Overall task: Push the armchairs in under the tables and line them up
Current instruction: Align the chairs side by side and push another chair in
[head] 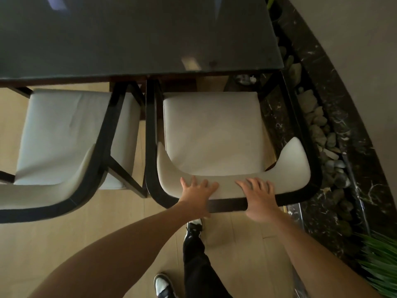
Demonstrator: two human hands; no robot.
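At the left, one armchair sits with the front of its pale seat just under the near edge of the dark table, its curved back turned slightly askew, so it looks not yet squared to that edge. Between it and the next chair only a narrow strip of floor shows, and their dark frames nearly touch near the table edge, which leaves little room to shift either sideways. The second armchair stands near the table's right corner, its seat front about level with the near edge and most of the cushion still clear of the top. The left hand lies on the top of its backrest, fingers spread over the pale padding, and the right hand wraps the same rail a little further right, fingers over the pad and thumb around the dark frame; both grip the back, probably so the push goes straight and the chair does not twist. A leg and shoes stand behind the chair. To the right, a dark marble border with a bed of stones runs close beside the frame, and green leaves sit at the lower right, so the free way is forward under the table.
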